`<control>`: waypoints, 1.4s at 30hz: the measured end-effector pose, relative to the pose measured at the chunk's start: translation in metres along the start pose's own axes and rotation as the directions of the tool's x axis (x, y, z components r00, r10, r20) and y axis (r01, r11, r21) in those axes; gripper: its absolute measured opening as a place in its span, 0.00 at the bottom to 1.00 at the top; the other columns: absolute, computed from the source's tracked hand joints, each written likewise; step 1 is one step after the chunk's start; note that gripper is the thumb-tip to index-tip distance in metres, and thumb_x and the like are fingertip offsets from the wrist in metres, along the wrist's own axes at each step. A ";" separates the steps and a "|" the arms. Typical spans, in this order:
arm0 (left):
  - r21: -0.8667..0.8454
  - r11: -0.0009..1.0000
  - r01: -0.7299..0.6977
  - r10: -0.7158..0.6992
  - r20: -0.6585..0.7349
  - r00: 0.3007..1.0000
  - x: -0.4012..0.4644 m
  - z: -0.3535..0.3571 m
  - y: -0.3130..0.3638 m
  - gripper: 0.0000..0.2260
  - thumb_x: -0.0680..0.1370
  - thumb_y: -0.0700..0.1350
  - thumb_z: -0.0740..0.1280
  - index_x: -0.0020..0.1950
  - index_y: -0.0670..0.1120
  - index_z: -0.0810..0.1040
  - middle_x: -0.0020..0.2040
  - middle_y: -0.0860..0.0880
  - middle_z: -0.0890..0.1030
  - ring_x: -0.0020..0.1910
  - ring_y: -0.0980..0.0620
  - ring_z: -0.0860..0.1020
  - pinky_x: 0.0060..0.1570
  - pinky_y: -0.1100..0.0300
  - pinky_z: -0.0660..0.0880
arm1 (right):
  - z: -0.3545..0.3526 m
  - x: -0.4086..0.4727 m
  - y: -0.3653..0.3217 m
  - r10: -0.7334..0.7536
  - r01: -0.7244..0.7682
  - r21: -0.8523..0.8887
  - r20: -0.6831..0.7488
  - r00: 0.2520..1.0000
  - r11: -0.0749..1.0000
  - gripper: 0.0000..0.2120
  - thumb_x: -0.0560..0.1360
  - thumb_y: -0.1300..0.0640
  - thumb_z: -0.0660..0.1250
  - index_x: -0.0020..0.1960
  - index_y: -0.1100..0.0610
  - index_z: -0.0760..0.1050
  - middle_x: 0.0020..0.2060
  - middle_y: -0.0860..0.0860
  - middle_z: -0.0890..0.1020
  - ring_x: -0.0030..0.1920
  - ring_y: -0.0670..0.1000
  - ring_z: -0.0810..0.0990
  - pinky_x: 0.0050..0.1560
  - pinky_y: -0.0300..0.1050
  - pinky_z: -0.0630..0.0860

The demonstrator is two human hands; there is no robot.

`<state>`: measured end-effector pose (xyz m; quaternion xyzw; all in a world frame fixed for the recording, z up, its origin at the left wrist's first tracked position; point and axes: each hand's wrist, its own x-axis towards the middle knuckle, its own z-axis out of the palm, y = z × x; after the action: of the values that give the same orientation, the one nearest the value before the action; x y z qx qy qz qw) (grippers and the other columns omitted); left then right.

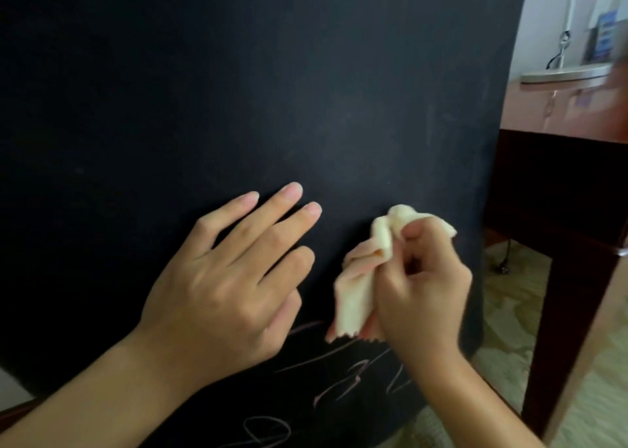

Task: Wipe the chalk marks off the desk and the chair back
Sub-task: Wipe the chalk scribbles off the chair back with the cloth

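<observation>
Below both hands, pinkish chalk marks (343, 376)

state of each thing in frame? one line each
chair back: upright, upper part wiped clean, lower part still marked
chalk marks: pink scribbles low on the chair back, not yet wiped
cloth: bunched, held against the chair back above the marks
right hand: grip curled round the cloth
left hand: fingers straight, flat on the chair back
desk: surface blurred, marks cannot be told

Matt black chair back (238, 90) with pale chalk marks (339, 379) at six o'clock. Soft, creased cream cloth (360, 277) at five o'clock. Glossy reddish wood desk (560, 114) at three o'clock.
</observation>
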<state>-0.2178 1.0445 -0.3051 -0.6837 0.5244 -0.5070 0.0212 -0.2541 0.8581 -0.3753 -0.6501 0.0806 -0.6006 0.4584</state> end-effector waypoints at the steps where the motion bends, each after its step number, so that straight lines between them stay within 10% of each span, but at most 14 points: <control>1: 0.005 1.000 -0.004 0.004 -0.003 1.000 0.000 0.000 -0.001 0.07 0.74 0.38 0.66 0.49 0.44 0.82 0.69 0.44 0.78 0.74 0.46 0.70 0.74 0.50 0.63 | -0.002 0.003 -0.001 -0.010 0.011 -0.008 0.021 1.000 1.000 0.13 0.75 0.63 0.68 0.38 0.49 0.69 0.30 0.48 0.74 0.28 0.46 0.72 0.27 0.35 0.65; 18: 0.041 0.999 -0.006 0.007 -0.020 1.000 -0.002 0.000 -0.001 0.08 0.74 0.38 0.66 0.48 0.43 0.83 0.68 0.45 0.78 0.73 0.45 0.72 0.73 0.50 0.62 | -0.003 -0.001 -0.008 0.063 -0.063 0.016 0.033 0.997 0.998 0.13 0.74 0.64 0.70 0.37 0.51 0.72 0.27 0.47 0.74 0.27 0.46 0.72 0.28 0.39 0.67; 23: 0.032 0.999 -0.025 0.026 -0.038 0.999 0.000 0.002 -0.002 0.07 0.75 0.38 0.65 0.49 0.43 0.83 0.68 0.45 0.78 0.73 0.45 0.72 0.73 0.50 0.63 | -0.009 0.022 0.005 0.243 -0.228 0.103 -0.156 0.958 0.968 0.13 0.75 0.67 0.68 0.36 0.55 0.71 0.26 0.49 0.71 0.28 0.43 0.68 0.30 0.39 0.65; 28: 0.039 0.999 -0.012 0.015 -0.089 0.996 -0.005 0.006 -0.006 0.07 0.75 0.37 0.65 0.50 0.44 0.81 0.68 0.46 0.78 0.73 0.46 0.72 0.74 0.51 0.62 | -0.001 0.001 -0.008 0.059 -0.059 0.005 0.003 0.998 0.998 0.15 0.73 0.64 0.69 0.35 0.49 0.69 0.25 0.45 0.71 0.27 0.45 0.70 0.28 0.35 0.64; 33: 0.031 0.999 -0.021 0.024 -0.113 0.993 -0.006 0.009 -0.005 0.07 0.75 0.37 0.65 0.50 0.43 0.80 0.68 0.45 0.78 0.73 0.46 0.72 0.74 0.50 0.62 | -0.014 0.020 0.013 0.209 -0.207 0.029 -0.144 0.967 0.978 0.15 0.73 0.68 0.68 0.35 0.54 0.69 0.26 0.46 0.69 0.27 0.43 0.66 0.29 0.34 0.62; 38: 0.011 1.000 -0.015 0.016 -0.123 0.992 -0.011 0.013 -0.008 0.08 0.76 0.37 0.63 0.52 0.44 0.79 0.70 0.46 0.77 0.73 0.45 0.71 0.70 0.45 0.66 | 0.002 -0.008 -0.003 -0.047 0.047 -0.021 -0.007 0.999 0.999 0.10 0.73 0.61 0.66 0.38 0.50 0.70 0.28 0.43 0.71 0.27 0.45 0.70 0.29 0.37 0.65; 42: 0.008 0.999 -0.041 0.042 -0.092 0.995 -0.006 0.010 -0.008 0.08 0.76 0.38 0.64 0.53 0.44 0.80 0.69 0.45 0.78 0.73 0.45 0.71 0.72 0.47 0.64 | -0.013 0.023 0.018 0.214 -0.212 0.028 -0.155 0.965 0.977 0.13 0.74 0.68 0.68 0.36 0.55 0.70 0.26 0.43 0.69 0.27 0.42 0.67 0.30 0.36 0.63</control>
<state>-0.2049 1.0476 -0.3092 -0.6485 0.5372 -0.5391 0.0098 -0.2510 0.8264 -0.3728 -0.5858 0.1826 -0.5977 0.5160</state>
